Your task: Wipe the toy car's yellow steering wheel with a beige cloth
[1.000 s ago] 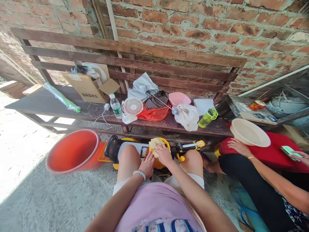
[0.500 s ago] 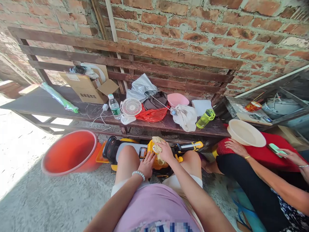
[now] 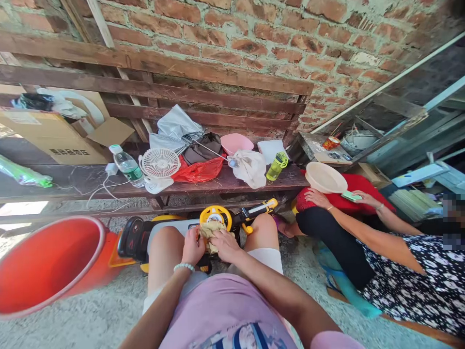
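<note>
A yellow, white and black toy ride-on car [image 3: 170,228] stands on the ground between my knees, its yellow steering wheel [image 3: 217,214] just beyond my hands. A crumpled yellowish cloth [image 3: 209,231] lies on the car below the wheel. My right hand [image 3: 225,244] presses on the cloth with fingers curled over it. My left hand [image 3: 192,245] grips the cloth's left edge; a white bead bracelet sits on that wrist.
A big orange tub [image 3: 54,264] lies tipped at the left. The wooden bench [image 3: 90,177] carries a cardboard box [image 3: 54,135], water bottle [image 3: 128,166], small white fan [image 3: 159,165], red bag, pink bowl and green bottle [image 3: 276,166]. A person at right touches a cream basin [image 3: 325,178].
The view swung right and closer. My hands slid the cloth from on top of the steering wheel down toward me, and my left hand closed onto it.
</note>
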The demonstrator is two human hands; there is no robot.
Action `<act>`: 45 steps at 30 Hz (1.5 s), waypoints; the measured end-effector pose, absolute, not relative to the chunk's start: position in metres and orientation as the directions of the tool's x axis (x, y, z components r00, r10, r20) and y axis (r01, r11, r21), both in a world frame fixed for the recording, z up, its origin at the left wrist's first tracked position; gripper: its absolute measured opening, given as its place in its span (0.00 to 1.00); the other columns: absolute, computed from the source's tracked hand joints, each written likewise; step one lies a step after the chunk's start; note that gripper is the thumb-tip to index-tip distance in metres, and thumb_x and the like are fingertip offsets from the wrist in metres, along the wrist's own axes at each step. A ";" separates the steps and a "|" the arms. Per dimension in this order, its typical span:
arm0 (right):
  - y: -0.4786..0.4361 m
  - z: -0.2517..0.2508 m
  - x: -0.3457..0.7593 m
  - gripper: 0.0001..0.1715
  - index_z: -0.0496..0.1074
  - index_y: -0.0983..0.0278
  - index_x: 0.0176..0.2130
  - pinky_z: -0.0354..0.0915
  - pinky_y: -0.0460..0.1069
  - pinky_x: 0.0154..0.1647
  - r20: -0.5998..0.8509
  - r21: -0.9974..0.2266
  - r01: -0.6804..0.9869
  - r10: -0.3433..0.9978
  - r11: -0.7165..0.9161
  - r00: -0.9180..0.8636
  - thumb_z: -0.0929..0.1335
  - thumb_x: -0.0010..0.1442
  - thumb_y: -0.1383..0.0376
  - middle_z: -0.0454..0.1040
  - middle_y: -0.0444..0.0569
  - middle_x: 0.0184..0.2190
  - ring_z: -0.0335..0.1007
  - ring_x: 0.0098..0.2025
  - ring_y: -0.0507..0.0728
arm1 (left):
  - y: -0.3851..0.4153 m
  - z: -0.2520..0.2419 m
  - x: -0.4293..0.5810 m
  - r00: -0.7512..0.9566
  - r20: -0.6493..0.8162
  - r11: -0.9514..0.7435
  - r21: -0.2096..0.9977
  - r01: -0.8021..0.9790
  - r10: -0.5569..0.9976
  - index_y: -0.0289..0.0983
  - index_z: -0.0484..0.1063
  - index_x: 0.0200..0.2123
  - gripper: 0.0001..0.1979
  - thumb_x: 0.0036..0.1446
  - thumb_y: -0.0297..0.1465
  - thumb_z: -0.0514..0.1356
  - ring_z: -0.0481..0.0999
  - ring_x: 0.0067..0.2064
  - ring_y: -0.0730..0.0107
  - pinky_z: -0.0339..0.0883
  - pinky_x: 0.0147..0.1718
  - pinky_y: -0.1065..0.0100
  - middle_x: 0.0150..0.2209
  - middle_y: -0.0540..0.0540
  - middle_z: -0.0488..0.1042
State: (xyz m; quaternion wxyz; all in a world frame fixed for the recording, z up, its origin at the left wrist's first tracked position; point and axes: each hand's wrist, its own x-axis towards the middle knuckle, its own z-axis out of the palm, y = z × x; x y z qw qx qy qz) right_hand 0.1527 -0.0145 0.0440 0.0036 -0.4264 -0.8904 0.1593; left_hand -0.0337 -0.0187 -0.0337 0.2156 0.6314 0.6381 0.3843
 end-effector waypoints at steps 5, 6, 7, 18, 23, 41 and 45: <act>-0.010 0.052 0.171 0.16 0.78 0.59 0.49 0.65 0.52 0.48 -0.182 -0.275 0.788 0.775 0.550 -0.605 0.67 0.63 0.69 0.75 0.52 0.47 0.67 0.50 0.61 | -0.021 -0.048 -0.030 0.131 0.133 -0.187 0.721 0.667 0.982 0.35 0.57 0.67 0.31 0.60 0.28 0.52 0.57 0.72 0.53 0.57 0.68 0.47 0.70 0.35 0.56; -0.006 0.056 0.174 0.16 0.78 0.59 0.49 0.65 0.52 0.48 -0.200 -0.281 0.795 0.777 0.538 -0.597 0.68 0.62 0.69 0.75 0.51 0.46 0.68 0.50 0.61 | -0.023 -0.049 -0.032 0.153 0.085 -0.168 0.708 0.686 0.985 0.36 0.55 0.69 0.32 0.61 0.28 0.51 0.55 0.73 0.53 0.56 0.69 0.47 0.72 0.36 0.55; 0.000 0.062 0.176 0.17 0.78 0.59 0.49 0.65 0.52 0.49 -0.213 -0.284 0.804 0.783 0.523 -0.584 0.68 0.61 0.69 0.76 0.51 0.46 0.68 0.50 0.61 | -0.024 -0.049 -0.033 0.165 0.031 -0.141 0.689 0.711 0.986 0.37 0.53 0.71 0.34 0.62 0.28 0.51 0.53 0.73 0.53 0.56 0.69 0.47 0.72 0.37 0.55; 0.085 0.085 0.134 0.25 0.73 0.56 0.59 0.60 0.57 0.61 -0.194 -0.177 0.843 0.821 0.509 -0.536 0.60 0.69 0.69 0.66 0.49 0.64 0.61 0.60 0.60 | -0.019 0.005 -0.023 0.177 -0.310 -0.067 0.333 0.940 0.934 0.33 0.45 0.74 0.38 0.62 0.22 0.49 0.51 0.74 0.54 0.64 0.64 0.55 0.70 0.32 0.57; 0.089 0.066 0.147 0.26 0.70 0.55 0.63 0.62 0.57 0.60 -0.225 -0.151 0.896 0.868 0.418 -0.443 0.60 0.69 0.67 0.65 0.51 0.65 0.62 0.62 0.62 | -0.015 0.012 -0.024 0.165 -0.369 -0.066 0.266 0.962 0.915 0.33 0.47 0.74 0.35 0.64 0.24 0.48 0.53 0.74 0.56 0.63 0.63 0.57 0.70 0.32 0.58; -0.011 0.067 0.189 0.30 0.68 0.63 0.58 0.66 0.52 0.48 -0.390 -0.212 0.953 0.876 0.216 -0.285 0.70 0.55 0.66 0.73 0.56 0.51 0.74 0.50 0.62 | -0.016 -0.001 -0.025 0.168 -0.354 -0.025 0.375 0.927 0.920 0.31 0.44 0.74 0.37 0.62 0.25 0.49 0.54 0.73 0.56 0.63 0.62 0.59 0.71 0.32 0.55; -0.015 0.078 0.183 0.31 0.66 0.58 0.61 0.65 0.51 0.51 -0.275 -0.330 0.914 0.903 0.235 -0.331 0.68 0.57 0.66 0.72 0.51 0.51 0.71 0.53 0.60 | -0.016 0.002 -0.024 0.161 -0.360 -0.013 0.380 0.925 0.919 0.31 0.45 0.74 0.38 0.61 0.24 0.49 0.54 0.73 0.55 0.62 0.64 0.56 0.71 0.31 0.56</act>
